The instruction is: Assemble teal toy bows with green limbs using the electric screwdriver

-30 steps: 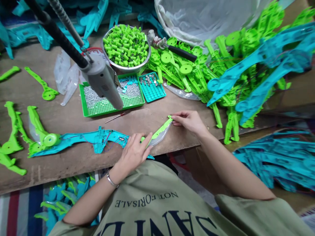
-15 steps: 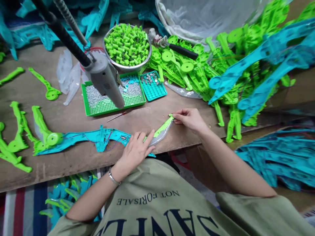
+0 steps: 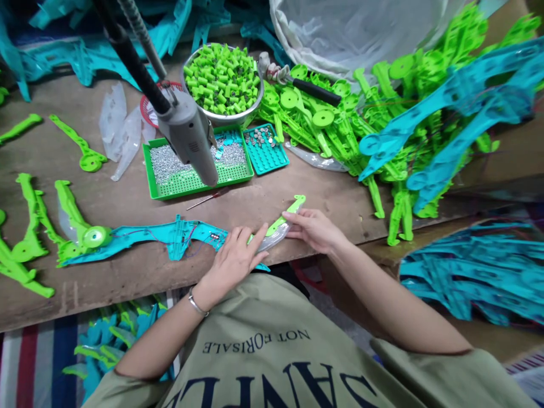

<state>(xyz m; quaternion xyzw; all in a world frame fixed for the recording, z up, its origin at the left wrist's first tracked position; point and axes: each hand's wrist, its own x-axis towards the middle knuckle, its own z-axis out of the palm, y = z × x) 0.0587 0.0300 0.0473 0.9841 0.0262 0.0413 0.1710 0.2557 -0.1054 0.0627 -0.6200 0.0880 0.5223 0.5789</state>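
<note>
A long teal plastic toy body [image 3: 165, 235] with thin wires lies along the near edge of the wooden table [image 3: 127, 277]. A green round piece [image 3: 97, 236] caps its left end. My left hand [image 3: 236, 259] presses flat on its right part. A narrow green blade piece [image 3: 285, 215] with a clear strip under it extends from there to the right. My right hand [image 3: 312, 229] rests on the middle of that blade, fingers on it.
A grey powered screwdriver [image 3: 189, 139] hangs over a green tray of screws [image 3: 193, 170]. Beside it are a small teal tray [image 3: 266, 148] and a metal bowl of green tubes [image 3: 223, 79]. Heaps of green and teal parts [image 3: 408, 113] fill the right. Loose green pieces [image 3: 25, 226] lie left.
My right hand has slid from the blade's far tip toward its middle, closer to my left hand. The blade tip now lies uncovered. My left hand stays put.
</note>
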